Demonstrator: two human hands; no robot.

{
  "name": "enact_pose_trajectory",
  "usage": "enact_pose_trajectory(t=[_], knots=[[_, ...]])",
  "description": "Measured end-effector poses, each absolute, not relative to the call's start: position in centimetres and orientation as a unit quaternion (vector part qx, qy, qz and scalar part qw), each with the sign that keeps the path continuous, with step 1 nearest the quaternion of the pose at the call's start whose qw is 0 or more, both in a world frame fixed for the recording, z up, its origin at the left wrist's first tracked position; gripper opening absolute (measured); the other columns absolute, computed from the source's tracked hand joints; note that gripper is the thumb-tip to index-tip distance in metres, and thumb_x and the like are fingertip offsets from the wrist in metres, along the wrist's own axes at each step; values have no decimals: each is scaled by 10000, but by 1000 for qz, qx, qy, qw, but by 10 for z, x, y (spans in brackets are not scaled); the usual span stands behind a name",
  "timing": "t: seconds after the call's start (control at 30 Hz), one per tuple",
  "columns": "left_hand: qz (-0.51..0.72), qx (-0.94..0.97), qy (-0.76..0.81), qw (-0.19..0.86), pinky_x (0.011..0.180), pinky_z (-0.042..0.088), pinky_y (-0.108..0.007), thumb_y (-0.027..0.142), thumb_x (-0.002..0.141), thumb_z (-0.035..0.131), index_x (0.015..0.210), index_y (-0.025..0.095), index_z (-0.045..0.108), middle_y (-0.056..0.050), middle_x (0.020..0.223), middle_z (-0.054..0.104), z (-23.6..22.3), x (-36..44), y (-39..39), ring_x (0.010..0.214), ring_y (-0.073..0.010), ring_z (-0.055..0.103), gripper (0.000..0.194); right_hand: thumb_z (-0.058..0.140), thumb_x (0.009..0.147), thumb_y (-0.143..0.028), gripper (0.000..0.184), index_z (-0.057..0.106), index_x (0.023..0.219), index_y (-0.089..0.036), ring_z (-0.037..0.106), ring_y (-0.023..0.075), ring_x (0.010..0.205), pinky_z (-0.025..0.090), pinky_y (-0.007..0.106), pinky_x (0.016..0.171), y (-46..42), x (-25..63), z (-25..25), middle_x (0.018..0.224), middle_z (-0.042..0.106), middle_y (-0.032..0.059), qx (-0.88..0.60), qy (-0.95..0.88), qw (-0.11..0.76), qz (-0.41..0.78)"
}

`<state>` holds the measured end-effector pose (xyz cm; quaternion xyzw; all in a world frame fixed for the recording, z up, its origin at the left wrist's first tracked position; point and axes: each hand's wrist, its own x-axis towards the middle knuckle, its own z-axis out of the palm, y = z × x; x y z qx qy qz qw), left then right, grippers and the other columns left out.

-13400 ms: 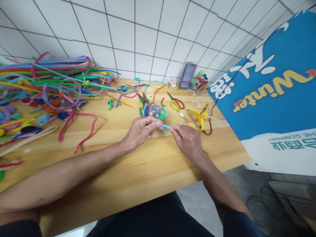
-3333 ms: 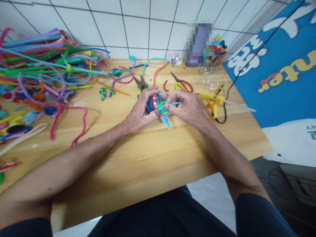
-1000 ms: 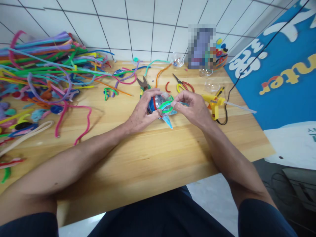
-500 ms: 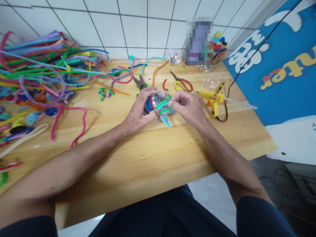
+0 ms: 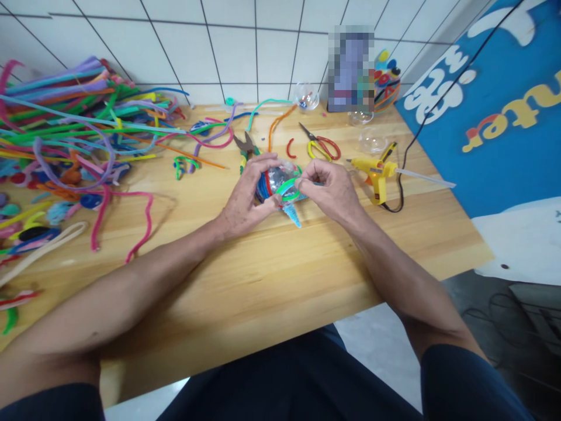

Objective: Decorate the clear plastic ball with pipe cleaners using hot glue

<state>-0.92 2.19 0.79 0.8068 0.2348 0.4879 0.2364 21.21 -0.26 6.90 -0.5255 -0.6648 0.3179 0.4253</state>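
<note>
My left hand (image 5: 252,196) curves around a clear ball (image 5: 280,174), fingers on its far side and thumb in front. Blue and red pipe cleaners (image 5: 263,186) wrap the ball's left part. A green and light-blue pipe cleaner loop (image 5: 287,188) lies across the front of the ball. My right hand (image 5: 328,187) pinches at the right end of that loop, thumb against forefinger. Below the ball a light-blue pointed piece (image 5: 292,215) sticks out. The exact contact of the right fingertips is partly hidden.
Pliers (image 5: 246,146) and scissors (image 5: 322,145) lie just behind my hands. A yellow glue gun (image 5: 376,174) with its cord sits to the right. Many pipe cleaners (image 5: 70,117) pile up at the left. Clear half-spheres (image 5: 372,140) stand near the wall.
The camera view has shifted slightly. Both hands stay on the ball and the green loop, with hardly any visible movement.
</note>
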Motion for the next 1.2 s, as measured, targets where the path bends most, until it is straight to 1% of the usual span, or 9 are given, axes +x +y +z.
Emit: enact_pose_trajectory(t=[0.23,0.43,0.53,0.67,0.8,0.9,1.0,1.1,1.2], knots=[[485,803,247,241,1283,480,-632,541,1046,705,1516,342,533,-139,1572,583,7,-9,21,1528,-352,548,539,670,767,-171,169,562,655,-236,457,122,610,358,300,614,-5,210,69,618,551,-58,-526,-665,429,313],[490,800,246,243,1286,482,-605,528,1064,682,1522,319,533,-150,1578,571,5,-10,22,1538,-350,546,525,667,765,-172,184,548,640,-238,438,119,598,349,304,609,-6,209,67,604,530,-62,-523,-666,428,315],[485,803,247,244,1293,473,-613,559,1066,670,1523,326,527,-144,1582,573,6,-10,22,1545,-350,538,533,664,778,-192,168,559,655,-239,461,126,615,359,303,614,-5,210,66,618,555,-55,-523,-667,428,315],[485,801,250,248,1302,464,-610,577,1069,660,1513,340,526,-133,1571,591,8,-9,21,1553,-341,531,521,690,805,-269,122,606,722,-239,528,144,650,400,312,636,-6,212,66,673,613,-38,-511,-666,434,325],[482,801,253,249,1308,458,-610,582,1065,662,1515,333,519,-135,1579,588,9,-9,20,1557,-336,527,533,704,812,-291,69,669,792,-235,558,160,692,422,326,675,-12,212,70,717,626,-29,-499,-682,443,299],[487,798,249,254,1307,457,-615,576,1060,674,1510,340,526,-134,1571,595,8,-9,21,1562,-339,525,529,689,814,-258,73,669,748,-234,555,162,697,425,328,684,-17,211,73,707,634,-23,-499,-694,431,289],[488,797,250,254,1296,463,-626,573,1052,687,1506,338,530,-141,1572,592,7,-9,21,1550,-350,535,534,679,794,-215,96,649,705,-235,556,161,683,432,322,676,-19,210,74,686,655,-24,-516,-681,418,309],[482,802,255,245,1290,467,-625,567,1045,692,1511,322,526,-148,1581,580,7,-10,22,1541,-353,537,551,685,783,-205,117,632,683,-235,535,149,646,429,314,651,-18,209,71,665,654,-29,-530,-661,413,333],[475,806,258,241,1290,469,-617,554,1046,689,1516,310,521,-153,1588,575,7,-10,21,1539,-349,534,555,695,787,-211,123,631,684,-234,514,139,623,412,310,629,-16,208,69,657,649,-32,-541,-653,412,333]])
